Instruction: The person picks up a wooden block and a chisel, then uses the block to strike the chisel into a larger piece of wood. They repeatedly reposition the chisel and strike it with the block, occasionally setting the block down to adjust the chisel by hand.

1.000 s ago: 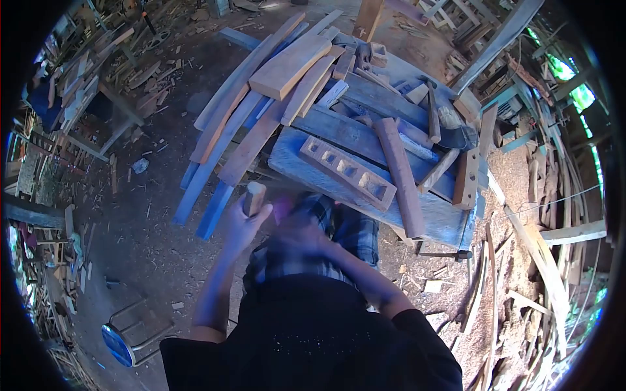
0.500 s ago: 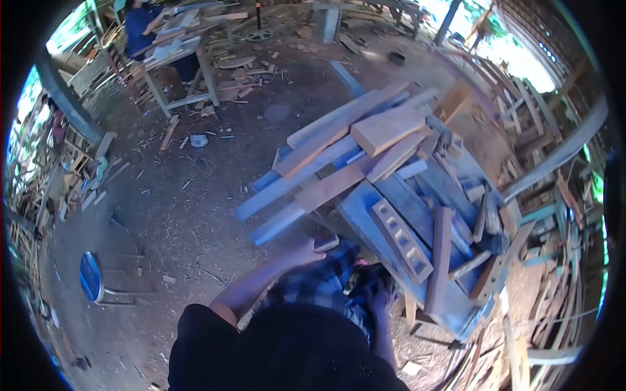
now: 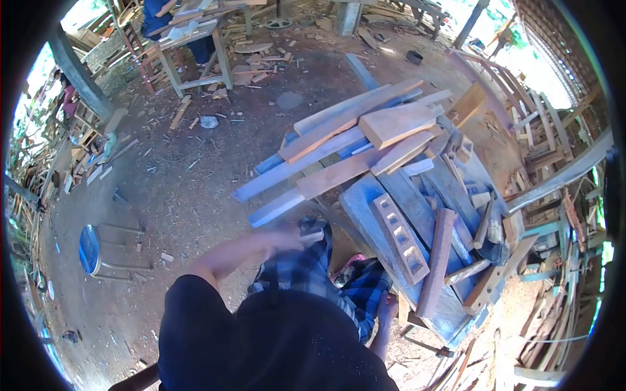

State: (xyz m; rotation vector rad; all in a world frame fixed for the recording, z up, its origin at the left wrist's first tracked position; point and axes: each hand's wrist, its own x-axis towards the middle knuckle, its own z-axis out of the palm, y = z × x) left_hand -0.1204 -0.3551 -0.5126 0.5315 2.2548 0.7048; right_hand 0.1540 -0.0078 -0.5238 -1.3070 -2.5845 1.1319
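We are carrying a wood block [image 3: 313, 234], left hand [image 3: 285, 240] fingers seemingly wrapped round it | right hand [image 3: 389, 307] beside workbench [image 3: 364, 195], fingers unclear | next likely needing steady placement.

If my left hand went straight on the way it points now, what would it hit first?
Probably the near edge of the workbench, just beyond the blurred left hand. Depth is unclear, so it might pass below the top.
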